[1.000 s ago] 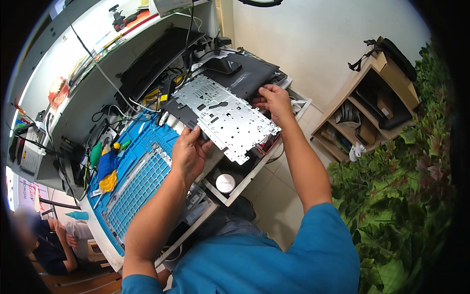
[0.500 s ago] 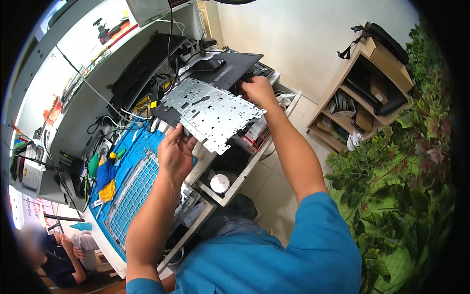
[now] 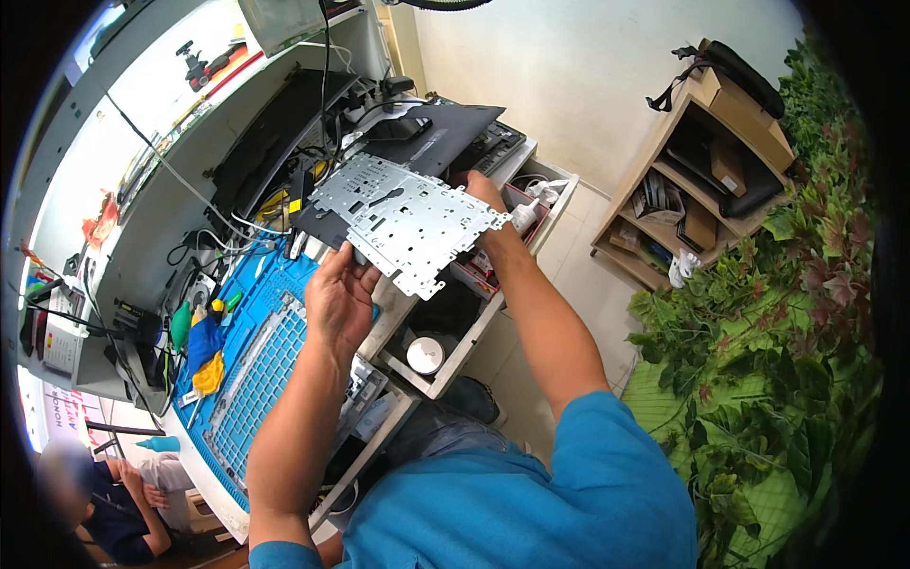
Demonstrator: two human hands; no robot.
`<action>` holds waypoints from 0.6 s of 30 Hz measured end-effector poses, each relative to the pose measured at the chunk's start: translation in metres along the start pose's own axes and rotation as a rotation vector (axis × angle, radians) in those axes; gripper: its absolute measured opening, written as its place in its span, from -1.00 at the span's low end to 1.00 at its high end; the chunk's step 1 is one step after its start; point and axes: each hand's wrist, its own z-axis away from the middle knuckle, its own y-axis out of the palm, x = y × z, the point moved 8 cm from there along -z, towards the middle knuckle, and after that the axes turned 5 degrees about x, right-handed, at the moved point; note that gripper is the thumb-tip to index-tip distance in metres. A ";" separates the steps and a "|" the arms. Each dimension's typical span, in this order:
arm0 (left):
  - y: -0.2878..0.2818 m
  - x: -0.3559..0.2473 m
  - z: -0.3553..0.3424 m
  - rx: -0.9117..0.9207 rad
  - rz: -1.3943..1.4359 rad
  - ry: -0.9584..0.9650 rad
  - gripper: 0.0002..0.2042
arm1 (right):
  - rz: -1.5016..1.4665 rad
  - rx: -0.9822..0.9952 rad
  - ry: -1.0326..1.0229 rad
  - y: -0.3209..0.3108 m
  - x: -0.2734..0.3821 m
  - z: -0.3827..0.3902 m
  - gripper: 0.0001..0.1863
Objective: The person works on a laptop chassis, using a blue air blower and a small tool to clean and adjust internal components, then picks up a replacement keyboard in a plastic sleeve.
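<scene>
A silver metal plate (image 3: 414,226), thin and full of holes and cutouts, is tilted over the bench. My left hand (image 3: 339,299) grips its near left edge, thumb on top and fingers curled beneath. My right hand (image 3: 483,194) is at the plate's far right side, close to a dark laptop cover panel (image 3: 438,136); its fingers are hidden behind the plate and panel. A dark sheet (image 3: 322,226) shows under the plate's left edge. On the blue work mat (image 3: 248,327) lies a keyboard frame (image 3: 261,379).
Below the plate, an open drawer (image 3: 438,387) holds a round white container (image 3: 426,356). Cables and a dark monitor (image 3: 275,133) crowd the back. A wooden shelf (image 3: 654,190) and leafy plants (image 3: 758,379) stand at right. Another person (image 3: 123,503) is at lower left.
My right hand and forearm have shifted left and nearer, in beside the plate's far right edge. My left hand and the plate have hardly moved.
</scene>
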 end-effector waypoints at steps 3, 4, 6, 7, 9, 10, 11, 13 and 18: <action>0.001 0.000 0.000 -0.002 0.000 0.008 -0.77 | -0.609 0.068 0.161 0.010 -0.016 0.006 -0.49; 0.000 0.000 0.000 -0.011 0.000 0.011 -0.77 | -0.746 0.125 0.187 0.014 -0.014 0.009 -0.51; -0.001 0.000 0.000 -0.026 0.001 0.016 -0.77 | -1.017 0.240 0.237 0.016 -0.008 0.017 -0.52; -0.001 -0.001 0.001 -0.031 0.000 0.019 -0.77 | -0.941 0.208 0.173 0.007 -0.002 0.020 -0.53; 0.003 -0.005 0.003 -0.039 -0.002 0.025 -0.77 | -0.818 0.169 0.075 -0.014 0.008 0.031 -0.55; 0.005 -0.005 0.003 -0.040 -0.001 0.027 -0.77 | -0.772 0.162 0.044 -0.024 0.011 0.037 -0.56; 0.006 -0.005 0.003 -0.041 0.000 0.029 -0.77 | -0.759 0.180 0.045 -0.035 0.009 0.042 -0.56; 0.008 -0.004 0.003 -0.035 0.000 0.027 -0.77 | -0.732 0.232 0.031 -0.053 0.006 0.059 -0.54; 0.002 0.002 0.003 -0.038 -0.005 0.008 -0.79 | -0.805 0.305 0.128 -0.107 0.031 0.125 -0.51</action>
